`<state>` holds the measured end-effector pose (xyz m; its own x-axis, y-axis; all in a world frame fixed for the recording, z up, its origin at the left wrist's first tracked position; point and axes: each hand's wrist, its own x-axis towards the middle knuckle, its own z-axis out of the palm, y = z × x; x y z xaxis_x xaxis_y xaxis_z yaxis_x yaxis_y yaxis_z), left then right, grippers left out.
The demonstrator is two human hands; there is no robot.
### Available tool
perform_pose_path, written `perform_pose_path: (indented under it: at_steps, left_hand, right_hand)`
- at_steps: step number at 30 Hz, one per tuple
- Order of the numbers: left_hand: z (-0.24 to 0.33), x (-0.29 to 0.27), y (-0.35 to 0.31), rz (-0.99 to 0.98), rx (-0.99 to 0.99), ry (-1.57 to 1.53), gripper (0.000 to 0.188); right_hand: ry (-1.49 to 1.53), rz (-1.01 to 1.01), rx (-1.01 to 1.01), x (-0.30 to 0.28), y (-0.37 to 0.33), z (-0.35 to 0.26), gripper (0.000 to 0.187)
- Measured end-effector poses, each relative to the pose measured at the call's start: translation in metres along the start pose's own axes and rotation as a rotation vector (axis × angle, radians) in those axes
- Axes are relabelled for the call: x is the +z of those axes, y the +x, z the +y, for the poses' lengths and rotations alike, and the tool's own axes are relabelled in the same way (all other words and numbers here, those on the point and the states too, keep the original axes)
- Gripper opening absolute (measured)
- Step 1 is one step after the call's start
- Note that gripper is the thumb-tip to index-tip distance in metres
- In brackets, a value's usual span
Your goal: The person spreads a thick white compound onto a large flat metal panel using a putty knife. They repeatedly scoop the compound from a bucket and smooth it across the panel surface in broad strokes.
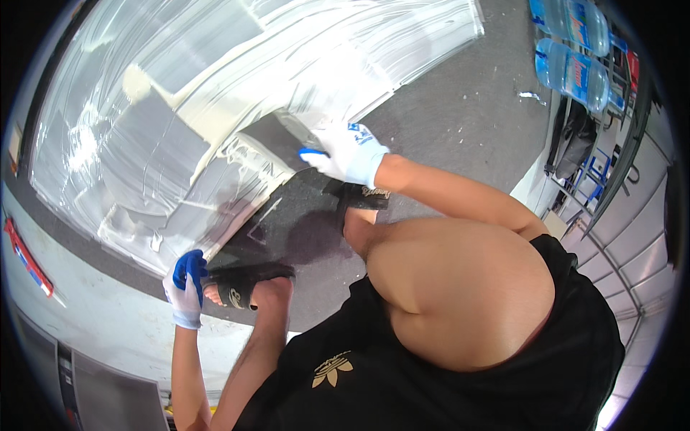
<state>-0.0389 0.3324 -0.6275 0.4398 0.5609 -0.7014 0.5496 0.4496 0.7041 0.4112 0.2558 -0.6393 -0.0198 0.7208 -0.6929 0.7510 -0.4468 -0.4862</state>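
Observation:
A large pale sheet [154, 136] lies on the grey mat, streaked with wet white paste [208, 118]. My right hand [346, 152], in a white glove with blue palm coating, is closed on a flat, dark spreader [273, 138]. The spreader's blade rests on the pasted surface near the sheet's close edge. My left hand [187, 282], gloved the same way, is beside the sheet's near left corner with its fingers curled together. Whatever those fingers may hold is hidden.
My sandalled feet [248, 287] are on the dark mat [460, 136] along the sheet's near edge. Large blue water bottles [575, 72] and a metal rack [586, 179] stand at the right. A red and blue tool [29, 257] lies on the pale floor at far left.

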Motion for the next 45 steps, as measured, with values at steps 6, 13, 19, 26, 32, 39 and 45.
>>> perform_pose_path:
  at_steps: [6,13,19,26,32,39,45]
  left_hand:
    - [0.0,-0.001,0.013,0.003,-0.029,-0.043,0.05]
    - [0.012,0.007,0.028,0.033,-0.03,-0.065,0.041]
    - [0.018,0.007,0.029,0.056,-0.068,-0.035,0.034]
    - [0.011,0.005,0.023,0.105,-0.067,-0.05,0.034]
    - [0.005,0.0,0.021,0.074,-0.057,-0.06,0.038]
    - [-0.007,-0.001,0.016,0.045,0.009,-0.055,0.047]
    - [-0.013,-0.007,0.011,0.027,0.023,-0.088,0.051]
  right_hand:
    - [-0.172,0.132,0.177,-0.064,-0.017,0.069,0.045]
    - [-0.203,0.195,0.469,-0.137,-0.036,0.145,0.055]
    - [-0.201,0.32,0.522,-0.156,-0.042,0.177,0.058]
    - [-0.307,0.511,0.337,-0.181,-0.042,0.177,0.04]
    - [-0.581,0.274,0.202,-0.145,-0.023,0.135,0.022]
    - [-0.796,0.004,-0.073,-0.12,-0.041,0.098,0.008]
    - [-0.784,-0.14,-0.134,-0.122,-0.042,0.09,0.012]
